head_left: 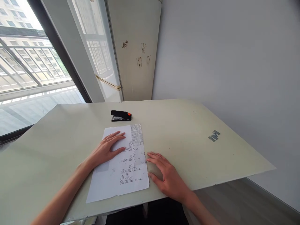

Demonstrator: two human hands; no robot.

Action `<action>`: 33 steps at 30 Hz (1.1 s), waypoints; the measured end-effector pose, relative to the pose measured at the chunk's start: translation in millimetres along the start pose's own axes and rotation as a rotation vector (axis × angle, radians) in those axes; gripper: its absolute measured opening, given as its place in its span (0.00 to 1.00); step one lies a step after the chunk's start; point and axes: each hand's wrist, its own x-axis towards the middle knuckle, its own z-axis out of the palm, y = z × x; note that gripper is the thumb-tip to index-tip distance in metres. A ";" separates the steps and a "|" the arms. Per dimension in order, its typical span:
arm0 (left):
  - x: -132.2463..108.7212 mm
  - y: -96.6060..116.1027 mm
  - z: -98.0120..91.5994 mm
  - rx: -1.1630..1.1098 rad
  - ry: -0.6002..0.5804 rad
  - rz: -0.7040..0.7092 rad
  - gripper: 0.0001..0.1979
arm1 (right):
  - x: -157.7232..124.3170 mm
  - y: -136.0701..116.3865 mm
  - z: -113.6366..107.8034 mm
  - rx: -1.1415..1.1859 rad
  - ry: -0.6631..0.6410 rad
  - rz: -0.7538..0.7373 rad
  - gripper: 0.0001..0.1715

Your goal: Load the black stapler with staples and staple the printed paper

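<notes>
A sheet of printed paper lies flat on the pale table before me, its text upside down or sideways. My left hand rests on the upper left part of the sheet, fingers stretched out and palm down. Just beyond the right edge of the paper, my right hand lies on the table with its fingers spread and nothing in them. A black stapler with an orange-red mark stands past the far edge of the paper, apart from both hands.
The table has a slanted right edge and a grey mark on its surface. Behind it stands a tall fridge with worn patches. A grey wall runs along the right, and a window is at left.
</notes>
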 end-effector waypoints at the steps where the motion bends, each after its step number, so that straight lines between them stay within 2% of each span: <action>1: 0.7 -0.3 -0.7 -0.001 -0.004 -0.006 0.33 | 0.2 -0.1 0.9 -0.007 0.001 0.001 0.27; 7: 1.1 -4.0 -1.3 0.013 0.008 0.020 0.33 | -0.8 1.3 1.7 -0.011 0.012 0.010 0.26; 11: 0.9 -10.3 -1.8 -0.061 0.087 0.007 0.32 | -0.8 1.4 -0.4 -0.009 -0.001 0.006 0.25; 18: 0.0 -47.1 -19.1 -0.038 0.178 -0.127 0.33 | -0.2 0.4 -6.6 0.087 0.000 0.030 0.24; 21: -2.4 -56.3 -26.8 -0.036 0.224 -0.254 0.32 | -2.8 4.8 -15.8 0.165 0.020 0.084 0.23; 24: -4.5 -54.8 -29.0 -0.059 0.245 -0.381 0.31 | -10.3 24.4 -34.5 0.162 0.161 0.151 0.19; 26: -4.8 -52.1 -27.7 -0.057 0.247 -0.393 0.31 | -19.0 48.2 -53.8 0.084 0.330 0.226 0.18; 30: -3.3 -50.4 -24.6 -0.036 0.251 -0.376 0.32 | -41.2 109.0 -103.8 -0.225 0.696 0.416 0.21; 31: -2.9 -50.5 -24.3 -0.032 0.249 -0.376 0.32 | -46.2 123.2 -116.1 -0.284 0.759 0.446 0.22; 33: -2.4 -50.5 -24.4 -0.022 0.244 -0.374 0.32 | -53.3 147.6 -136.8 -0.390 0.795 0.479 0.24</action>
